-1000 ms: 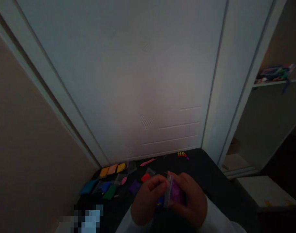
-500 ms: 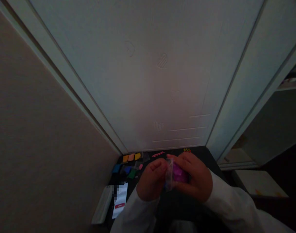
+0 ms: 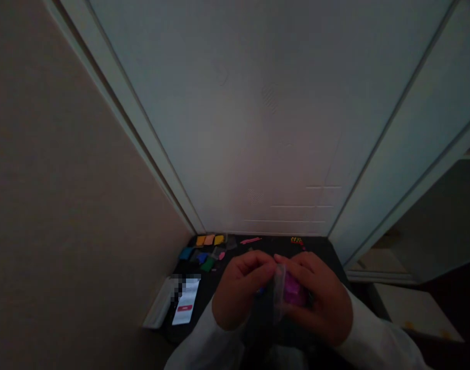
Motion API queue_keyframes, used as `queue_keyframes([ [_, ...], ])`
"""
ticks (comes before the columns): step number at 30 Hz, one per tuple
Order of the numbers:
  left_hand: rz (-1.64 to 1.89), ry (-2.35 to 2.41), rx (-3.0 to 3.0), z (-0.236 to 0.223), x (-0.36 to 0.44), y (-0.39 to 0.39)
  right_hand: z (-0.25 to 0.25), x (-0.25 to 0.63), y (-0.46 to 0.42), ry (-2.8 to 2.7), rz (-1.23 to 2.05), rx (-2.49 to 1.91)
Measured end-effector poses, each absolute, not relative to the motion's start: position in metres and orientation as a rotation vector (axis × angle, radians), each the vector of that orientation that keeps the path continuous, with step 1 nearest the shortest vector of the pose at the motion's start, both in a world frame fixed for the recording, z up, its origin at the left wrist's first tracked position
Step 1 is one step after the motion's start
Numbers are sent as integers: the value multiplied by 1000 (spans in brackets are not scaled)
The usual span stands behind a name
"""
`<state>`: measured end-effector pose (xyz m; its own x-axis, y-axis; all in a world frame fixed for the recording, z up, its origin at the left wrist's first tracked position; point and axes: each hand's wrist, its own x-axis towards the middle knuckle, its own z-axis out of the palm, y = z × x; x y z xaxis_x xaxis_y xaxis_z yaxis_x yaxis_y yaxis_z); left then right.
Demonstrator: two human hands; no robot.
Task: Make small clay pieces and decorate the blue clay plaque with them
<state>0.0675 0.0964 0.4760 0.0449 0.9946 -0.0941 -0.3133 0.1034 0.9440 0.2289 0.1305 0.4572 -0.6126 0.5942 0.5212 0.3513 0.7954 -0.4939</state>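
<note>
A small clear plastic bag with a purple lump in it is held in front of me, low in the view. My right hand is closed round the purple side, its thumb and fingers on either side of the bag. At the bag's upper left edge, my left hand pinches with thumb and forefinger. The tips of both hands nearly meet there. A small blue thing shows below the left fingers; its kind is unclear.
On the black tabletop lie yellow and orange packets, blue and green packets, pink strips and a red piece with yellow dots. A lit phone lies at left beside a white object. A white panel stands behind.
Both hands and the bag have shifted slightly right and down in the view. The left fingers are now nearer the bag's top corner. The camera view has turned a little.
</note>
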Motion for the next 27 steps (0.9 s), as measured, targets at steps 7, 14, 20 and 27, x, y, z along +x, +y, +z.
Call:
queue_keyframes([
  [7, 941, 1270, 1292, 480, 62, 99, 451, 239, 130, -2339, 313, -810],
  [14, 621, 1364, 1534, 474, 63, 101, 443, 238, 133, -2400, 328, -924],
  [20, 773, 1466, 1511, 458, 61, 107, 430, 233, 135, -2237, 470, -960],
  [27, 890, 1475, 1448, 442, 75, 107, 422, 229, 136, -2071, 682, -912],
])
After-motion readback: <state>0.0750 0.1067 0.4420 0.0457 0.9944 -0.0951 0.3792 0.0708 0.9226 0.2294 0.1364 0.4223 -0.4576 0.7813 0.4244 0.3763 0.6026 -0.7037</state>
